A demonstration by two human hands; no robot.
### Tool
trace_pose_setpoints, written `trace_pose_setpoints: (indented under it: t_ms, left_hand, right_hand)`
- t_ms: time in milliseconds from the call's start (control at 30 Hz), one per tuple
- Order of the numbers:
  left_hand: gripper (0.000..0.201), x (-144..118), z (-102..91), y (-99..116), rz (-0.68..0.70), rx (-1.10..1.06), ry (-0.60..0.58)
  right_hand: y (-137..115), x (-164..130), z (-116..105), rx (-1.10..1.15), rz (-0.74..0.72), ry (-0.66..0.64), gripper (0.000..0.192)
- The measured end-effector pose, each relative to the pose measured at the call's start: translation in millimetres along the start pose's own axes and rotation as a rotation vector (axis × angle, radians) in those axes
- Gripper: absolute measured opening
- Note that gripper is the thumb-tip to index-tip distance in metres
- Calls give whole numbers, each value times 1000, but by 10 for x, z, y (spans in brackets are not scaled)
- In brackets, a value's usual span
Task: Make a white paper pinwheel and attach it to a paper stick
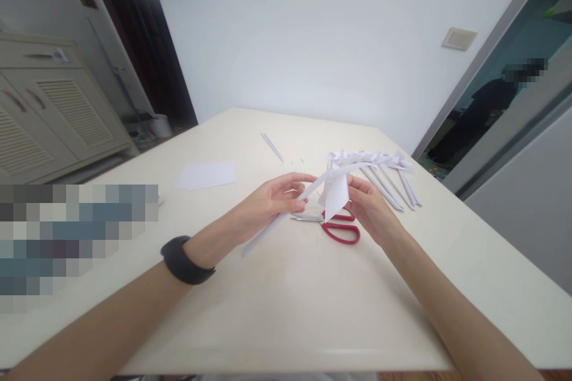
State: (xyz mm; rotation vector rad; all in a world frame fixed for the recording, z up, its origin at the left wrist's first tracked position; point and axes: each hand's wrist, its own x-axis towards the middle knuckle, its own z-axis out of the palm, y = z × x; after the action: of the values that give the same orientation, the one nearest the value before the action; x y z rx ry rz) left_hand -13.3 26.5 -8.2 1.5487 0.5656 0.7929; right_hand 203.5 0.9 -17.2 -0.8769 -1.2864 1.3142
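Holding paper roll [286,214] above scissors [335,227] — both hands; rolled sticks [393,181] beside.

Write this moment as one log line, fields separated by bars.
left hand: holds paper roll | right hand: holds folded paper | scissors: on table, under hands | spare rolls: right

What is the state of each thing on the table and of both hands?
left hand: closed on the rolled paper stick
right hand: pinching the paper piece
rolled paper stick: held, tilted
paper piece: held, partly folded
scissors: lying closed on the table
paper sheet: lying flat
spare paper sticks: lying side by side
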Motion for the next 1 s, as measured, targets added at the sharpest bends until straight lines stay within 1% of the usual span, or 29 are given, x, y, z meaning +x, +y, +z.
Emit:
trace_pose_setpoints:
  t_ms: [167,400,667,867,1000]
  left_hand:
    - [43,-6,16,8,3,-6,34]
    - [42,-18,59,8,-9,5,16]
    - [41,-8,48,11,3,-56,50]
    - [44,-27,57,74,-41,0,37]
    - [41,-21,65,44,-29,-11,42]
  right_hand:
    - [5,-3,8,5,2,2,8]
    - [5,-10,12,2,6,23,11]
    - [-9,-12,7,38,-1,14,10]
    - [-4,-8,12,25,-10,22,12]
    - [13,-9,-8,33,3,40,8]
